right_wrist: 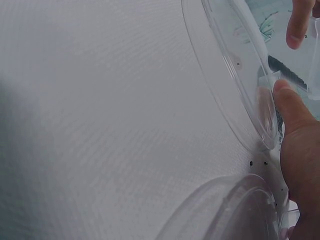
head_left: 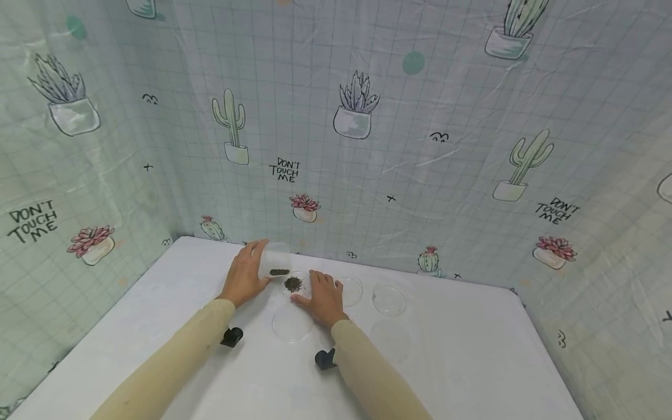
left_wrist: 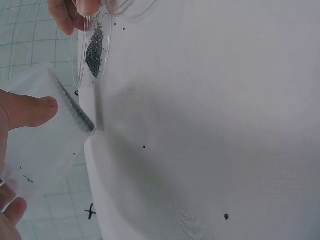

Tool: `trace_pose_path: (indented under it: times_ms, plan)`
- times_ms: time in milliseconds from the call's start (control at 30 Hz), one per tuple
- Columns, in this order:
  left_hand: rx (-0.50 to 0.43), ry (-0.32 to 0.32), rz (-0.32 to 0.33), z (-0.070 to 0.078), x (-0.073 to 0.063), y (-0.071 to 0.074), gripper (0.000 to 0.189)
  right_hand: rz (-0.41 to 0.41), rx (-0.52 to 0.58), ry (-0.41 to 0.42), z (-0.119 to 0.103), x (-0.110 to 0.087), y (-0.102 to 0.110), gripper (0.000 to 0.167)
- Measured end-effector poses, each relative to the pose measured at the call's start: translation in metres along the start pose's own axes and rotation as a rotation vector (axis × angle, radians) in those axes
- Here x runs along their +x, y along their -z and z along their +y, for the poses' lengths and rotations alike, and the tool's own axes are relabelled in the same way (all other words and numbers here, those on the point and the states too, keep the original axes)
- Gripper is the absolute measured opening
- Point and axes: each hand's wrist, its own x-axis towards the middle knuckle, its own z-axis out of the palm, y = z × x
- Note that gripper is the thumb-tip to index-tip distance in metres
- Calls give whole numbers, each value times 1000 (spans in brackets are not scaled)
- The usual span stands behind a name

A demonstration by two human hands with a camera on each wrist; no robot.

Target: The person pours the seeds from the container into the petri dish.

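Note:
My left hand [head_left: 244, 274] grips a frosted, translucent plastic container [head_left: 274, 255] at the back of the table, tilted toward the right. Dark granules [head_left: 280, 272] lie in a band along its lower edge. Just right of it, my right hand [head_left: 324, 297] holds a clear petri dish [left_wrist: 106, 65] by its near side, thumb and fingers at the rim. A small heap of dark granules [head_left: 293, 284] lies in that dish. In the left wrist view, the container's lower corner is close to the dish, and the left thumb [left_wrist: 37, 111] presses on the container's side.
More clear round dishes or lids lie about: one in front [head_left: 291, 340], one behind the right hand [head_left: 361, 290], and one farther right [head_left: 389, 315]. A faint flat disc [head_left: 391, 338] is nearer. A few stray granules [left_wrist: 226, 216] dot the white table. A patterned curtain [head_left: 315, 116] hangs behind.

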Motion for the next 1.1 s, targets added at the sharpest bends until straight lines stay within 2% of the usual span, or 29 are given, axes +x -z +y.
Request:
trace_pose_path:
  times_ms: [300,867,1100]
  plan:
    - [-38,73,-29,0,-1,3,95,0,2,2,-1,0,-1,86]
    - [-85,115,-37,-6,-4,1,94,6,17,-6,-1,0,-1,86]
    - [-123,181,-70,-8,-6,2,97,3,21,-7,-1,0,0,86]
